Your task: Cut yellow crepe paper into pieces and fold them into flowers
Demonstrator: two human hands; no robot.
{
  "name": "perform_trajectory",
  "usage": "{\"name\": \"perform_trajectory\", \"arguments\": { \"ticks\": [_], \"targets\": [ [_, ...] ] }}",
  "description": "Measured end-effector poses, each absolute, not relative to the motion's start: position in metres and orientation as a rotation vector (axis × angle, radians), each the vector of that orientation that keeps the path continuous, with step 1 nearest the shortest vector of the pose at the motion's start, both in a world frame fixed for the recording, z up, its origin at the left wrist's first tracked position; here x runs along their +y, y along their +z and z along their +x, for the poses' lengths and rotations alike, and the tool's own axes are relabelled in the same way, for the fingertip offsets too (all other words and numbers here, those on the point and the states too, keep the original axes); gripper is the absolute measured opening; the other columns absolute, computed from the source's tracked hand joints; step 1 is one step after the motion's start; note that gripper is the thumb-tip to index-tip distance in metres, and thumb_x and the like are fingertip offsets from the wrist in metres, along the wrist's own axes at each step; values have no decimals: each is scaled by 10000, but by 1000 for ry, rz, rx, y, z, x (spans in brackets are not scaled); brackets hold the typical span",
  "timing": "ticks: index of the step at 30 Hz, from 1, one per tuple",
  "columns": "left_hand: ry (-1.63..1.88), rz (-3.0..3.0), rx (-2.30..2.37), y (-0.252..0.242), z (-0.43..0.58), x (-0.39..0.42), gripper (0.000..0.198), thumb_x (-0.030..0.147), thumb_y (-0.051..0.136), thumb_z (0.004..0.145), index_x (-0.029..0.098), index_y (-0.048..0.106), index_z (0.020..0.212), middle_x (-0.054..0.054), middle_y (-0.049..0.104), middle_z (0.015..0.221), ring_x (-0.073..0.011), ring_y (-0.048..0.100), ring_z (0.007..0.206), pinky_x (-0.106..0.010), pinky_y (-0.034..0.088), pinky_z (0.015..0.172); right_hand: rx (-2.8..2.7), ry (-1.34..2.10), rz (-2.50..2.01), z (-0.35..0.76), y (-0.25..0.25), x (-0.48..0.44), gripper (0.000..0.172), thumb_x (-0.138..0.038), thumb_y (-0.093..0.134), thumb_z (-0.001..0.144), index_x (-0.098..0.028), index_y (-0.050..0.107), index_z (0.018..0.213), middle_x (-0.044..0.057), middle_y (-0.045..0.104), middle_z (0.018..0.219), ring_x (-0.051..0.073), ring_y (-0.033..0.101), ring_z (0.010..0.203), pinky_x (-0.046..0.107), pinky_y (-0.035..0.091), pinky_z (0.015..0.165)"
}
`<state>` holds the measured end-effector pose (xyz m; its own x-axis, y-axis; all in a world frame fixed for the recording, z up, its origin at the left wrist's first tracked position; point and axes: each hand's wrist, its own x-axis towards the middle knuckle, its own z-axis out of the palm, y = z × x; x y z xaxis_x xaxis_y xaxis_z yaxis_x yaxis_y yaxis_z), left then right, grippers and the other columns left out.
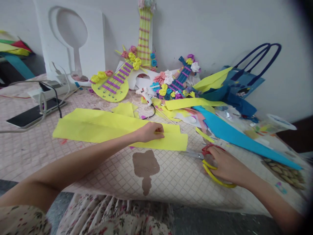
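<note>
A long folded sheet of yellow paper (97, 125) lies across the table. My left hand (149, 132) rests on its right part, fingers curled and pressing down on the fold. My right hand (226, 164) lies on the table to the right, fingers wrapped round the red and yellow handles of a pair of scissors (210, 166). The scissors' blades point left toward the paper's right end and lie flat on the tablecloth.
Paper guitars with flowers (117, 81) lean at the back wall beside a glue gun (146, 95). Blue paper (234, 133) and a blue bag (244, 81) crowd the right. A phone (31, 114) with cables lies at the left. White foam board (73, 42) stands behind.
</note>
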<state>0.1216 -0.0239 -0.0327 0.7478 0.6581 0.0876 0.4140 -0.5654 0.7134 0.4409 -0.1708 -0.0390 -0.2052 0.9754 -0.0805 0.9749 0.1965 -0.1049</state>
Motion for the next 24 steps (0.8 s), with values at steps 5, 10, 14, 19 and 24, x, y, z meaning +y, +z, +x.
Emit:
{"name": "perform_trajectory", "arguments": {
  "ticks": [5, 10, 14, 19, 24],
  "targets": [
    [426, 2267, 846, -39, 123, -19, 143, 283, 585, 767, 142, 583, 791, -22, 613, 732, -130, 535, 647, -241, 406, 585, -2480, 179, -1939, 434, -34, -167, 347, -423, 650, 689, -222, 540, 950, 109, 634, 1034, 302, 585, 952, 443, 470, 805],
    [603, 2538, 714, -39, 128, -28, 202, 192, 561, 796, 143, 586, 991, -98, 640, 1019, -215, 574, 957, -338, 433, 831, -2504, 189, -1927, 433, -31, -167, 327, -417, 643, 703, -227, 525, 941, 95, 626, 1027, 291, 588, 942, 428, 472, 779],
    [555, 2744, 283, -41, 142, -36, 259, 153, 456, 871, 175, 584, 1095, -103, 610, 1200, -216, 510, 1166, -366, 355, 974, -2515, 201, -1938, 435, -32, -167, 341, -413, 647, 705, -226, 518, 959, 94, 621, 1036, 288, 587, 953, 430, 474, 798],
    [371, 2864, -92, -50, 159, -37, 397, 122, 312, 920, 201, 538, 1237, -68, 470, 1402, -182, 384, 1324, -389, 254, 1086, -2537, 221, -1916, 439, -36, -166, 358, -437, 627, 724, -215, 531, 988, 102, 616, 1070, 286, 586, 976, 440, 476, 824],
    [266, 2887, -174, -62, 163, -39, 478, 323, 351, 933, 212, 380, 1397, -43, 332, 1487, -195, 280, 1383, -437, 72, 1156, -2538, 192, -1927, 441, -41, -167, 372, -453, 638, 702, -218, 562, 980, 111, 628, 1063, 295, 602, 945, 441, 488, 798]
  ]
}}
